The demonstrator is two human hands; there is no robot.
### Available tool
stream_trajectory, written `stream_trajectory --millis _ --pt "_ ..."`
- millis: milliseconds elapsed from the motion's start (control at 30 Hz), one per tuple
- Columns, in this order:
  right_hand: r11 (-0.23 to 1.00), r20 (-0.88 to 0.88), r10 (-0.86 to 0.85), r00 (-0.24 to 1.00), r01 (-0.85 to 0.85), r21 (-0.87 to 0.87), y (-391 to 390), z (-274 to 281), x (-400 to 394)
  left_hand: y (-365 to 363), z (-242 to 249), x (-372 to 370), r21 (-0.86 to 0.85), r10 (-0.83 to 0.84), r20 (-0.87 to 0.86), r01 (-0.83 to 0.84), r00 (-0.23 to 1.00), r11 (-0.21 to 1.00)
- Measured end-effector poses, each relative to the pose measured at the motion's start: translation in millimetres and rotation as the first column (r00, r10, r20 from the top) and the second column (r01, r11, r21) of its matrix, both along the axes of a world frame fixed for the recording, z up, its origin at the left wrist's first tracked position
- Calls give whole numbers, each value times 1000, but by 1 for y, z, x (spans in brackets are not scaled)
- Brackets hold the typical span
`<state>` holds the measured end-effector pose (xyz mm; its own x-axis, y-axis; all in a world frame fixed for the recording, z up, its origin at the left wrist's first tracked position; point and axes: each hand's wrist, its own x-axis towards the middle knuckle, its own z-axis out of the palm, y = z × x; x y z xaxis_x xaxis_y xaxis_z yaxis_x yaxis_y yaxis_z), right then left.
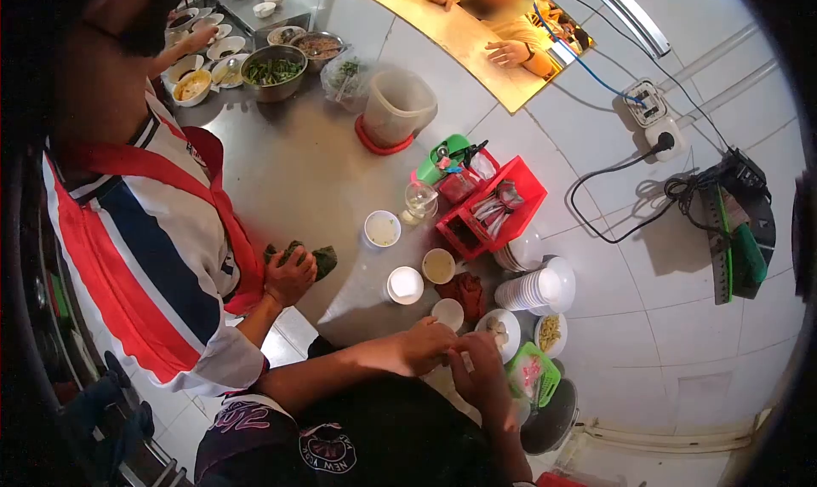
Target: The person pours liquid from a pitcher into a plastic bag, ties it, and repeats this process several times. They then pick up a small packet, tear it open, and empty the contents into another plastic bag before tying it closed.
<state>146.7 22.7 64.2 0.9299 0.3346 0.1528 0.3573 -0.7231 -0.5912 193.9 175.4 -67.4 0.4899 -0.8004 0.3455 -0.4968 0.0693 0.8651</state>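
My left hand (428, 347) reaches in from the left, its fingers closed and meeting those of my right hand (479, 369) over the near edge of the counter. The right hand's fingers are bent in a pinch. Whatever lies between the fingertips is too small or hidden to name. Just beyond them is a small white bowl (447, 313). To the right sits a white plate (508, 344) with pale pieces on it, and a green basket (553, 383) holding a pinkish-white bag. A reddish-brown cloth (465, 295) lies behind the bowl.
Several small bowls, one with white contents (405, 286), stand on the steel counter (281, 168). Stacked white bowls (526, 291) and a red utensil caddy (522, 199) line the wall. At left, a co-worker's hand (291, 277) rests on a dark green cloth (324, 262).
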Motion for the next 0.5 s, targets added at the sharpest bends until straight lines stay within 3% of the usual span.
stream_trajectory --millis 100,167,300,333,400,500 --pt "991 -33 -64 997 68 112 2 -6 -3 4 1 2 45 7 20 -8 1000 999" --pt "986 -33 -87 996 91 142 0 -15 -4 2 -17 0 -75 56 59 -52 997 996" --pt "970 59 -160 985 146 196 8 -21 -6 12 18 2 -167 174 107 -155 979 974" --pt "970 60 -156 986 142 196 8 -18 -4 16 23 1 -215 186 73 -166 980 962" --pt "999 81 9 997 -6 -47 7 -9 1 13 18 0 -263 189 40 -173 981 949" --pt "1000 43 -4 999 4 11 -8 -28 -2 3 -5 0 -255 145 66 -124 987 959"
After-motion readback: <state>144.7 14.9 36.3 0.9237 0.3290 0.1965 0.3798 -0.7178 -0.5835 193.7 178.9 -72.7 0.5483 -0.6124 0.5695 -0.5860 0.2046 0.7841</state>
